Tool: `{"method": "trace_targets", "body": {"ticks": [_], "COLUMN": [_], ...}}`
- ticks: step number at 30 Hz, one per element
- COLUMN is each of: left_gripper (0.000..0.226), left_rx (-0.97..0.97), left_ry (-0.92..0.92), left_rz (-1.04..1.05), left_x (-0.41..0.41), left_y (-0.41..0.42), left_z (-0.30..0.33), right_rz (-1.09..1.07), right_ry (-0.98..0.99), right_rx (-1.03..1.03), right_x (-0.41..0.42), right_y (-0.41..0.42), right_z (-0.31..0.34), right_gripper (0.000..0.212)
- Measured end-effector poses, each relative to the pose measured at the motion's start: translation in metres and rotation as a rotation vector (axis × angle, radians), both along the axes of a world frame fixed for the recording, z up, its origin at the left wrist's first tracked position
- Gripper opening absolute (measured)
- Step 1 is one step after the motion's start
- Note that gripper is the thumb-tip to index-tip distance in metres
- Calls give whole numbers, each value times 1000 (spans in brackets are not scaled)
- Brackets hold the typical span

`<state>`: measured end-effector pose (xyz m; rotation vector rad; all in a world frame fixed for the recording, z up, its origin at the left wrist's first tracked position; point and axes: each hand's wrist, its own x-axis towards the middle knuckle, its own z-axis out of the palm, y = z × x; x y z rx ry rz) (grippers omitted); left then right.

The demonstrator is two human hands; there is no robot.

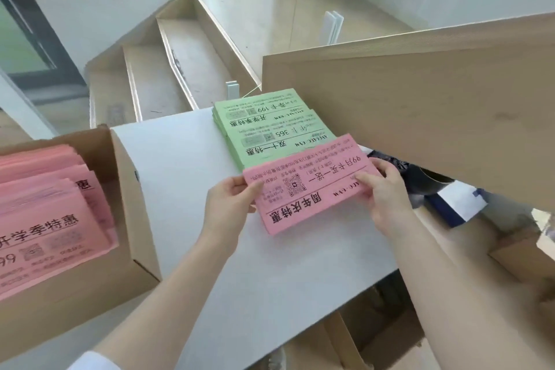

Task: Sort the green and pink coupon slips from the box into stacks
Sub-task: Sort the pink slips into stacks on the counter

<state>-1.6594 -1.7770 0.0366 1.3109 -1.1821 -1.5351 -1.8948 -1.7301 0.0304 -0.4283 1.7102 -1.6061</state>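
— Counting hands: how many grip the pink slip [312,186]?
— Two: left hand [231,204], right hand [381,192], pinching its ends above the surface [180,165], overlapping one green stack [270,129].
— Boxes?
— One box [90,288], at left, holding pink slips [45,213].

White table [186,177], cardboard box [132,219] at left, green slip stacks [270,129] at far edge

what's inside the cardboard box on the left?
The cardboard box holds loosely fanned pink slips, print facing up. No green shows there. Whatever lies beneath the top pink slips is covered, so deeper contents can't be told.
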Motion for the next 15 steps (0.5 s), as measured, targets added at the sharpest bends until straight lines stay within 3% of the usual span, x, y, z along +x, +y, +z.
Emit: {"method": "trace_targets", "body": {"ticks": [5,11,14,15], "left_gripper": [7,20,46,42], "left_rx": [-83,-101,-45,1], "left_ry": [-175,-249,-270,-210], "left_rz": [13,107,144,147], "left_x": [-17,-20,-25,-27], "left_y": [-15,-26,-13,-7], "left_z": [-15,-28,-29,-27], "right_rz": [203,237,224,237], "right_ry": [627,671,739,732], "right_rx": [238,239,252,265], "right_x": [-14,-24,-30,-32], "right_y": [-8,-21,-24,-24], "right_z": [-13,-22,-25,-24], "right_gripper": [29,25,35,40]}}
